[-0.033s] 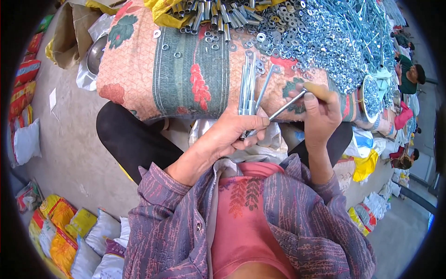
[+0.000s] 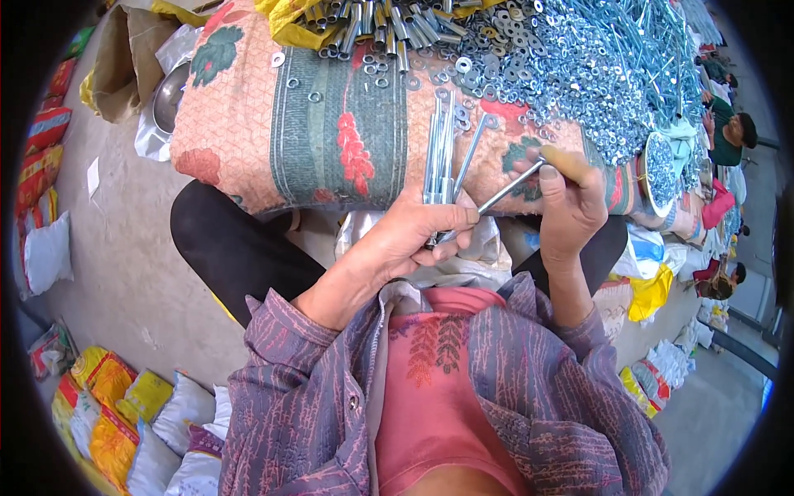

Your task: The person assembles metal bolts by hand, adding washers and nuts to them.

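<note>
My left hand (image 2: 430, 221) is closed around a bundle of several long metal bolts (image 2: 438, 157), which point up and away from me. One bolt (image 2: 474, 149) leans apart from the rest, with a washer (image 2: 492, 121) by its far end. Thumb and forefinger of my right hand (image 2: 573, 194) pinch the end of a single bolt (image 2: 513, 186). That bolt slants down to my left thumb, where its lower end meets the left hand. Beyond my hands, washers and nuts (image 2: 571, 91) lie heaped on a patterned padded cover (image 2: 223, 149).
Metal sleeves (image 2: 372, 29) lie on yellow sheeting at the far edge. Long thin bolts (image 2: 637, 41) pile up at far right, near a bowl of small parts (image 2: 659, 169). Filled sacks (image 2: 107, 397) line the floor at left. A person (image 2: 732, 136) sits at far right.
</note>
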Demonstrator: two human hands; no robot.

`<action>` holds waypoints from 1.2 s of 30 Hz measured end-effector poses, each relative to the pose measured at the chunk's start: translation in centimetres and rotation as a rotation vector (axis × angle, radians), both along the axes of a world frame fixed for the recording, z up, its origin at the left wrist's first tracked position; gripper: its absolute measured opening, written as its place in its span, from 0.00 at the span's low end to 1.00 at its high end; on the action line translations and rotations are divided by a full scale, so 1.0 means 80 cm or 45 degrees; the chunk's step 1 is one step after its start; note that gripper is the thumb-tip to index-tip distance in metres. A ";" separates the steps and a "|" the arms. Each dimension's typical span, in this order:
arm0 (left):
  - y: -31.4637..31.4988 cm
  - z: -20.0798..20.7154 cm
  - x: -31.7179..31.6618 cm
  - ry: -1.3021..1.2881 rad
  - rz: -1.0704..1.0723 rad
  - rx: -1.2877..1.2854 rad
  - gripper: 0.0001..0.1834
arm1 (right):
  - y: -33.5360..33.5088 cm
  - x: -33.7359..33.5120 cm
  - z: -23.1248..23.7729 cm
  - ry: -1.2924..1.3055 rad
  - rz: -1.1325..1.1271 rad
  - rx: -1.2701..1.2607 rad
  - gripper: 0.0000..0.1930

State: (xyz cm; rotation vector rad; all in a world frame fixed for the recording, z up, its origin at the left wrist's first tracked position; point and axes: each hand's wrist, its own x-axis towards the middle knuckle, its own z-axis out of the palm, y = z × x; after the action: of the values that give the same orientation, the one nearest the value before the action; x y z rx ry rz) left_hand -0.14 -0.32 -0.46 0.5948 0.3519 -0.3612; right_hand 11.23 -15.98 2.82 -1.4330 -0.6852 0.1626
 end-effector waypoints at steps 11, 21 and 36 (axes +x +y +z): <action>0.007 0.010 0.000 -0.058 0.158 0.123 0.06 | -0.006 0.135 -0.015 -0.988 -0.445 -1.036 0.10; 0.005 0.003 0.000 -0.023 0.204 0.234 0.06 | -0.008 0.145 -0.014 -1.092 -0.393 -1.219 0.05; 0.002 -0.003 0.000 -0.003 0.141 0.364 0.05 | 0.006 0.081 0.036 0.117 0.041 -0.577 0.05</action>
State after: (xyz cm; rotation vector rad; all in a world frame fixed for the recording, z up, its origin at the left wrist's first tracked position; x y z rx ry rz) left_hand -0.11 -0.16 -0.70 0.8512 0.4362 -0.2048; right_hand 17.70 -15.54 5.71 -1.8343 -0.6190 0.4274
